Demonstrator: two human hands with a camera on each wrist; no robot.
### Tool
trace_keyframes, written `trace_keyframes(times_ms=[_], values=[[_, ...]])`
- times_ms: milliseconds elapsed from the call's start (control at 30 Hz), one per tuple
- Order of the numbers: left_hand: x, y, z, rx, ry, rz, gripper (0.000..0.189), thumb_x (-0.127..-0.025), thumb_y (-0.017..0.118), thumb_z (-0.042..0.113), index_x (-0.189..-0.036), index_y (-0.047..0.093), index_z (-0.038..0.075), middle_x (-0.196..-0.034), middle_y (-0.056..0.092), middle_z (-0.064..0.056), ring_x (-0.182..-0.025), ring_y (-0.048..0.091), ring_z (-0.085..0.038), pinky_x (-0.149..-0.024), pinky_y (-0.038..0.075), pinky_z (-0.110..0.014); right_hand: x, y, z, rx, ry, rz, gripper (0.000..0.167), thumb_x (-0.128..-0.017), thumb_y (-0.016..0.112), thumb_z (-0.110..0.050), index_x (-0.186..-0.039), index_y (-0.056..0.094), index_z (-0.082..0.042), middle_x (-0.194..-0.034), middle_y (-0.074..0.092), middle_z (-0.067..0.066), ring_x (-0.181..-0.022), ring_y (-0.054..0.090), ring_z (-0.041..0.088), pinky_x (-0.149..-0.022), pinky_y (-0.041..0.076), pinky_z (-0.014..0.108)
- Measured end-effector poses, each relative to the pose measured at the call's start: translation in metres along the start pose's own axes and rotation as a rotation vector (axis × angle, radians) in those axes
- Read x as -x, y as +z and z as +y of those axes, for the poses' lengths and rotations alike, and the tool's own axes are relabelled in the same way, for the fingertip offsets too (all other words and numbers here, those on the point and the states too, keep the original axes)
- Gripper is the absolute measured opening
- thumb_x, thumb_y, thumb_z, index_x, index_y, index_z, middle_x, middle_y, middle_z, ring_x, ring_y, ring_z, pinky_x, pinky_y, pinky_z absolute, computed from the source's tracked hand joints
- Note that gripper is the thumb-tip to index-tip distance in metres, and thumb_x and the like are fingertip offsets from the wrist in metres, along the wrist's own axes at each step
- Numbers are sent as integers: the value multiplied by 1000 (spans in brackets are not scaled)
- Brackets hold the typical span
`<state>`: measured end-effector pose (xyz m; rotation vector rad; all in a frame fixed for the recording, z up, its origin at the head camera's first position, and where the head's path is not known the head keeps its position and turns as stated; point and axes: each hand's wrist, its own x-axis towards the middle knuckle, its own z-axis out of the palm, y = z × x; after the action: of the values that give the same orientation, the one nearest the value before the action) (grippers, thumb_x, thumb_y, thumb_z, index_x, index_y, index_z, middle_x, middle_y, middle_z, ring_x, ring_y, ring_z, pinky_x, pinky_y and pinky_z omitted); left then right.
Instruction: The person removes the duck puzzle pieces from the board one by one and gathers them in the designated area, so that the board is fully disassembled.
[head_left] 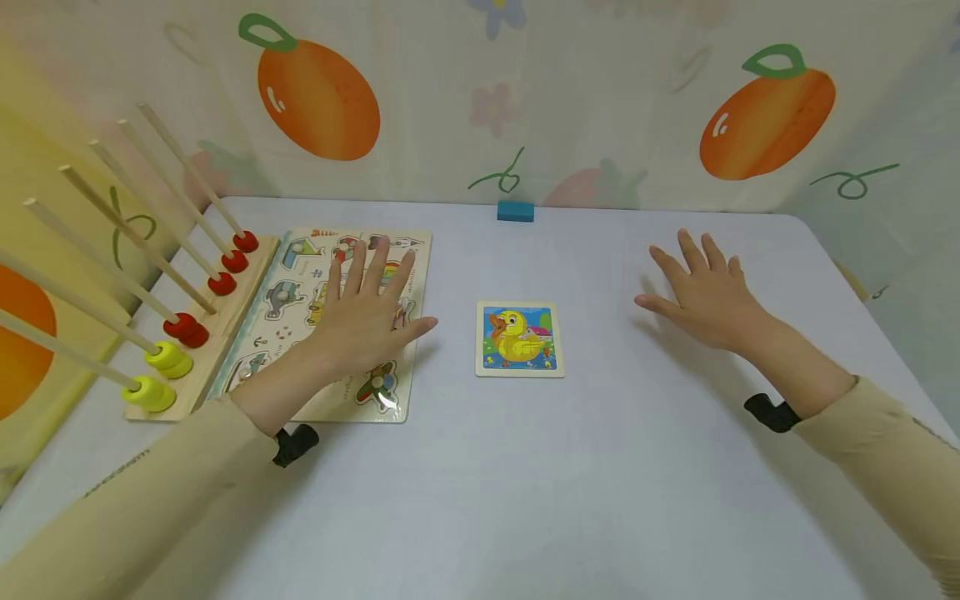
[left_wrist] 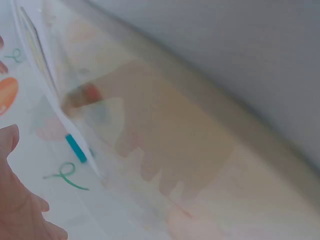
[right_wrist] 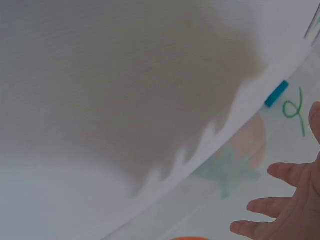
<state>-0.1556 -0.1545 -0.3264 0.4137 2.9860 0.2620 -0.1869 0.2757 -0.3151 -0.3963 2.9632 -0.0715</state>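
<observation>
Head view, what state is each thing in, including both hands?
Left hand: open, fingers spread, holding nothing.
Right hand: open, fingers spread, holding nothing.
Duck puzzle: complete, lying face up.
Picture board: lying flat, partly hidden by the left hand and arm.
Bead rack: one peg bare, beads low on the others.
Blue block: at the table's far edge.

Left of the duck puzzle (head_left: 520,339), a long beige sleeve (head_left: 150,496) ends at the wrist, small dark lettering (head_left: 118,472) running along it, too small to read; a black device (head_left: 297,443) juts out by its cuff. Right of the puzzle, a matching sleeve (head_left: 881,443) adjoins a second black device (head_left: 771,413).
</observation>
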Motion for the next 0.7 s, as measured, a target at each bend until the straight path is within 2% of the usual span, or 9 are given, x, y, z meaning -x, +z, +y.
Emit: trace_keyframes(times_ms=[200,367,567,700], values=[[-16,0,26,76,50,-5,95,-94,45,67,-161,2,15,-168,-7,-15,-155,-11,-39,-126,3,-62,-11,-3,-31,-61,-92,61,73,-99,51,-50,-152,33,-4,-161,13,33,-148,9,58,-117,14,74],[-25,0,48,198,85,-11,95,-94,54,60,-160,8,9,-167,10,-19,-156,8,-40,-126,15,-56,-19,-6,-57,-110,-132,68,67,-100,50,-50,-150,38,-7,-162,17,27,-148,17,53,-116,25,70],[-32,2,65,394,49,-47,92,-89,68,48,-157,22,8,-157,30,-23,-143,36,-37,-116,39,-54,-27,-10,-80,-174,-193,102,58,-100,53,-45,-144,46,-8,-159,28,22,-145,27,44,-115,35,62],[-37,5,69,466,30,-93,83,-88,71,41,-153,31,8,-149,36,-24,-132,44,-36,-112,44,-52,-32,-11,-91,-235,-249,144,48,-98,59,-37,-135,54,-7,-149,41,19,-138,38,39,-114,38,56]])
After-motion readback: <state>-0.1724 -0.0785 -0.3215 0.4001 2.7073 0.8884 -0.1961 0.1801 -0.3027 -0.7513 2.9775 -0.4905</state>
